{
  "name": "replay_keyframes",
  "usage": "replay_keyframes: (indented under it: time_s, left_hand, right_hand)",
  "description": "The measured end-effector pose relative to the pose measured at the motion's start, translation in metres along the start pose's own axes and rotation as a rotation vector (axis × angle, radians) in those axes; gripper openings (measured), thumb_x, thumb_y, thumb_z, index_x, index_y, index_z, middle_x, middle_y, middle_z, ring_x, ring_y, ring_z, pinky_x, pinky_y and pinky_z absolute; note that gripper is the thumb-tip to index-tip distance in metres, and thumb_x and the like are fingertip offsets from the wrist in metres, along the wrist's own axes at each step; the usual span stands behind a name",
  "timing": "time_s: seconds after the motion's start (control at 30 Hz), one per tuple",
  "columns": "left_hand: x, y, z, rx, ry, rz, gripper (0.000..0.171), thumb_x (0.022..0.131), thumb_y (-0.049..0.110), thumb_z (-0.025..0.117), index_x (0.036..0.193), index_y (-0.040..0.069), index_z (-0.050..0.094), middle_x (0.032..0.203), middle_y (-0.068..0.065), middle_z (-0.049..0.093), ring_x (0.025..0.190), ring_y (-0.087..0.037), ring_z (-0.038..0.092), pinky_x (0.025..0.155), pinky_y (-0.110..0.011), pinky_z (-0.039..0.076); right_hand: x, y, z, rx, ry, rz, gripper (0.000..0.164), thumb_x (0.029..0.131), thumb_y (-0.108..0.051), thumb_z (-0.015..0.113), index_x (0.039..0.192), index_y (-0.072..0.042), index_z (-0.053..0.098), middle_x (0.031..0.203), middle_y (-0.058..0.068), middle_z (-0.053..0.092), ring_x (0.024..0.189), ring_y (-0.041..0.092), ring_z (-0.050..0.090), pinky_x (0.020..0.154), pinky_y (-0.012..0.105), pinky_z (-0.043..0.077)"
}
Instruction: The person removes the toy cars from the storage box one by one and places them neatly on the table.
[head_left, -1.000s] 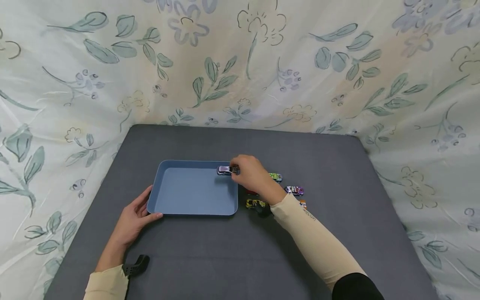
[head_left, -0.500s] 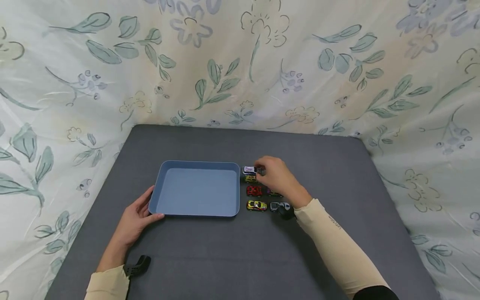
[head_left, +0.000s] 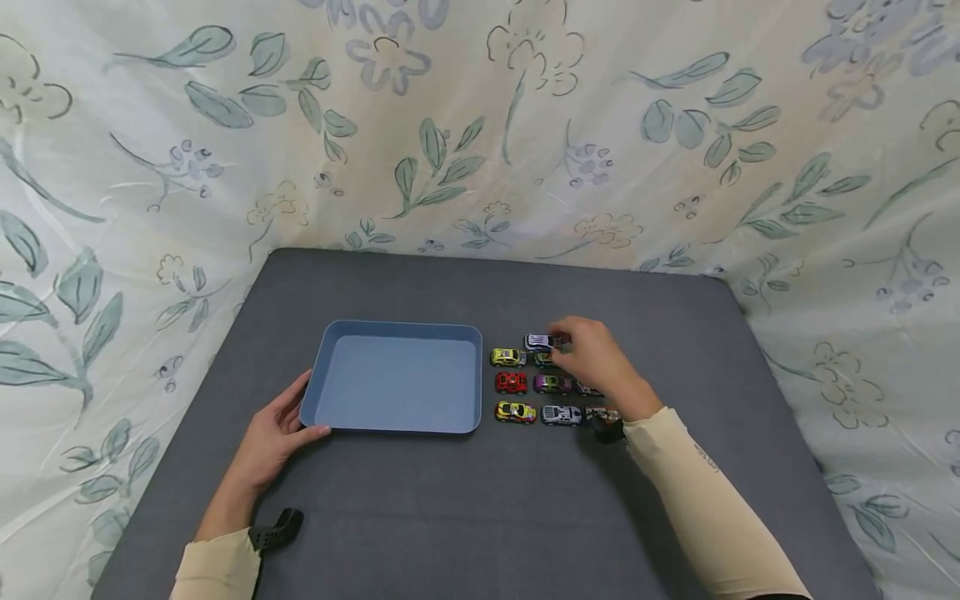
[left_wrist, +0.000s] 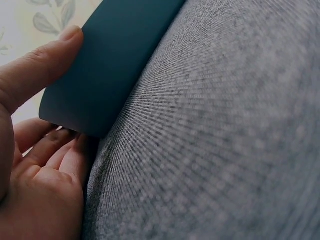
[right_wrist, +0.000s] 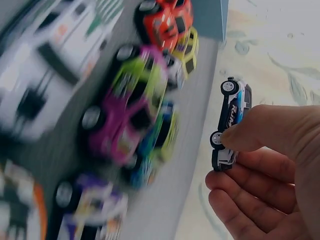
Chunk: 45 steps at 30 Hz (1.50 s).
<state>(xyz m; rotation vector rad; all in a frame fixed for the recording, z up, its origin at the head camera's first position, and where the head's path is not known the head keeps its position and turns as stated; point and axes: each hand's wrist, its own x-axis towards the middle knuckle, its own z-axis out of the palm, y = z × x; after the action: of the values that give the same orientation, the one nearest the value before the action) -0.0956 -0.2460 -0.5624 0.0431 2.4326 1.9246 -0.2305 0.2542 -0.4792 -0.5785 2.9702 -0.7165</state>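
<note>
My right hand point(head_left: 600, 362) pinches a small white-and-dark toy car point(head_left: 537, 342) between thumb and fingers, behind the rows of toy cars at the tray's right. In the right wrist view that toy car point(right_wrist: 232, 115) is held by its rear half, above the table surface. The left hand point(head_left: 262, 437) holds the near left corner of a blue rectangular tray point(head_left: 397, 375), thumb on the front wall and fingers along the left side. In the left wrist view, the thumb lies against the tray's outer wall point(left_wrist: 110, 65).
Beside the tray stand a yellow car point(head_left: 508, 357), a red car point(head_left: 511, 383), a yellow-and-red car point(head_left: 515, 412), a purple-and-green car point(head_left: 552, 384) and a silver car point(head_left: 561, 415). More cars are partly hidden under the right arm. A floral curtain point(head_left: 450, 125) surrounds the grey table point(head_left: 420, 508).
My right hand has carried the toy car from over the tray's far right corner rightward, past the tray's edge to behind the other cars. The left hand keeps its place on the tray.
</note>
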Motion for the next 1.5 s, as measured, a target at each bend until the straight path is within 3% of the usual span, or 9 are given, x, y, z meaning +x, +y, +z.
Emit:
replay_keyframes:
  time_s: [0.33,0.7,0.97,1.33,1.5]
  left_hand:
    - [-0.001,-0.003,0.002,-0.008,-0.001,0.01,0.1,0.092,-0.003,0.086,0.172,0.002,0.026,0.173,-0.028,0.028,0.157,-0.041,0.032,0.105,-0.009,0.042]
    - [0.0,-0.003,0.003,-0.011,0.006,0.012,0.1,0.091,-0.004,0.085,0.171,0.001,0.025,0.173,-0.029,0.027,0.157,-0.043,0.03,0.105,-0.01,0.041]
    - [0.001,-0.001,0.003,-0.017,0.009,-0.002,0.101,0.091,-0.004,0.086,0.171,0.001,0.025,0.173,-0.029,0.027,0.157,-0.044,0.03,0.104,-0.01,0.042]
    - [0.002,-0.011,0.002,-0.024,-0.011,0.031,0.099,0.09,-0.006,0.085,0.171,0.002,0.028,0.173,-0.029,0.026,0.158,-0.03,0.035,0.106,-0.01,0.041]
    - [0.001,-0.011,0.0,-0.029,-0.011,0.029,0.099,0.091,-0.005,0.085,0.171,0.003,0.027,0.174,-0.028,0.026,0.159,-0.037,0.031,0.107,-0.011,0.041]
  right_hand:
    - [-0.015,0.039,-0.011,0.0,0.0,0.053,0.034,0.098,-0.005,0.076,0.132,0.001,0.074,0.126,0.019,0.071,0.111,0.037,0.068,0.09,0.057,0.056]
    - [-0.024,0.072,-0.016,-0.014,-0.032,0.089,0.033,0.097,-0.004,0.079,0.129,0.004,0.074,0.125,0.023,0.071,0.111,0.041,0.067,0.092,0.06,0.055]
    - [-0.024,0.082,-0.013,-0.029,-0.068,0.106,0.034,0.097,-0.005,0.079,0.129,0.004,0.074,0.12,0.021,0.072,0.107,0.039,0.067,0.09,0.058,0.055]
    - [-0.026,0.093,-0.008,-0.024,-0.101,0.111,0.031,0.096,-0.005,0.079,0.125,0.002,0.076,0.11,0.016,0.074,0.101,0.036,0.068,0.086,0.057,0.056]
    - [-0.024,0.094,-0.008,-0.019,-0.1,0.111,0.031,0.095,-0.005,0.079,0.126,0.002,0.076,0.11,0.017,0.074,0.102,0.037,0.068,0.087,0.058,0.056]
